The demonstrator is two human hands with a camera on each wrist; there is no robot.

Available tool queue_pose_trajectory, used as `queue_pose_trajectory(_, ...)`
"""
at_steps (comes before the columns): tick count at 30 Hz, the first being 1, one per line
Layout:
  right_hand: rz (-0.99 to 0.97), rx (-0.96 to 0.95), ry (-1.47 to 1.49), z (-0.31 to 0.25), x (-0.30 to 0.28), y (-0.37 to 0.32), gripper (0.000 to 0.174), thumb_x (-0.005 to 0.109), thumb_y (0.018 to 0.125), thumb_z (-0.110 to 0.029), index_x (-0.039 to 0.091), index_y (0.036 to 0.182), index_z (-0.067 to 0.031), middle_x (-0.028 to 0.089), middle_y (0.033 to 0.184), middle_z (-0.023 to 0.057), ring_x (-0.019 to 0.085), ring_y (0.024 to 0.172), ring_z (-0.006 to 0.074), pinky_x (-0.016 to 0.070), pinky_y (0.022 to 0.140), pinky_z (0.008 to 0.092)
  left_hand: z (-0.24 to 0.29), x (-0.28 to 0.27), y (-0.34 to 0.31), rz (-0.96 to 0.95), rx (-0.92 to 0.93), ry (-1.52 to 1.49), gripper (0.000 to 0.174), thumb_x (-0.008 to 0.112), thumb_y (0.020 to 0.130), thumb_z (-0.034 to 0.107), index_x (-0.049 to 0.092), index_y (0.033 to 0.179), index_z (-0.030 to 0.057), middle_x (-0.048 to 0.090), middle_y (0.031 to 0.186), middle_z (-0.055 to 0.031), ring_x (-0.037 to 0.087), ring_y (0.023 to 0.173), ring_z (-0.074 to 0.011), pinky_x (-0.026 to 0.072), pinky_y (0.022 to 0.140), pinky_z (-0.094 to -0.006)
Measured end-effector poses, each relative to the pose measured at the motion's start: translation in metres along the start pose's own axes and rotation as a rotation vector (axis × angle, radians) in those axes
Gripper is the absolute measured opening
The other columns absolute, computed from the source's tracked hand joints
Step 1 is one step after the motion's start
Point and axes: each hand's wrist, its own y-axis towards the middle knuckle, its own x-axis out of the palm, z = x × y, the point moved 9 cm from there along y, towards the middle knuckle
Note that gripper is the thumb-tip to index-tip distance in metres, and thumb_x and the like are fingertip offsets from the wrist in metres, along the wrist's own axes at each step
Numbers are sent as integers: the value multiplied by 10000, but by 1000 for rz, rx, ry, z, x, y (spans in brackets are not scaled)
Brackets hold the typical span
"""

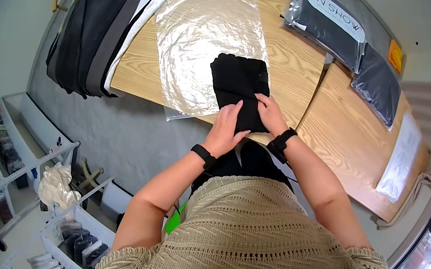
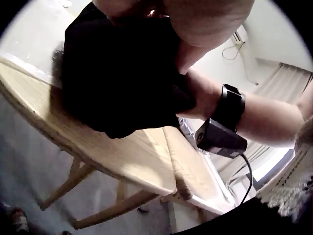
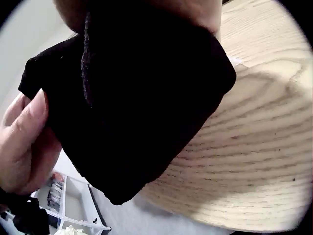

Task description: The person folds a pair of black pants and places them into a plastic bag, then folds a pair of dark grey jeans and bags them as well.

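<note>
Head view of a pale wooden bench (image 1: 296,68) carrying a folded black knit garment (image 1: 237,78) near its front edge. Lies partly on a crinkled clear plastic bag (image 1: 205,29) spread flat on the wood, with the near end projecting past the front edge toward the person, seemingly to leave room for a grip from below as well as from above.

At the near left corner, the left hand (image 1: 226,130): fingers laid along the top of the cloth and, in the right wrist view, fingertips (image 3: 33,113) closed round the overhanging hem in a pinch. At the near right corner, the right hand (image 1: 270,111): fingers curled over the fold and gripping it. Both set just beside each other, probably to press the layers together and prevent the fold from opening.

Well apart from the hands:
- At the left end of the bench, a draped stack of dark grey, black and white clothes (image 1: 103,17).
- At the far right, a sealed bag of dark clothing labelled IN SHOW (image 1: 328,19) and a second dark packet (image 1: 377,82).
- At the right end, a flat pile of clear bags (image 1: 400,158), presumably set aside within reach.
- On the floor, lower left, white wire shelving (image 1: 18,174).
</note>
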Motion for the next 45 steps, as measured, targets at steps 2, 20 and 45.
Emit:
queue_pose_trajectory(2,-83,193,177,-10,-3,5,283,552,895,-217,620,1008,34,630,964,168,605,923,281,450,818,335,-3,6,-2,-31,26,30,771,723,716,71,326,1369,-27,435,1158,-205,452,1055,-368,390,936,-408)
queue_pose_trajectory(20,-367,419,11,4,4,10,842,753,708,-296,368,1340,104,464,1322,261,462,1226,301,362,1019,317,-42,-43,-17,-5,-5,100,359,629,746,63,518,1083,5,540,1109,-160,535,1019,-338,444,894,-397)
queue_pose_trajectory(45,61,432,57,-40,-158,-83,676,754,695,-172,460,1232,115,561,1169,189,534,1094,232,413,945,300,-102,-47,2,-89,-175,415,107,474,910,142,532,968,72,596,840,-166,578,816,-355,467,711,-463)
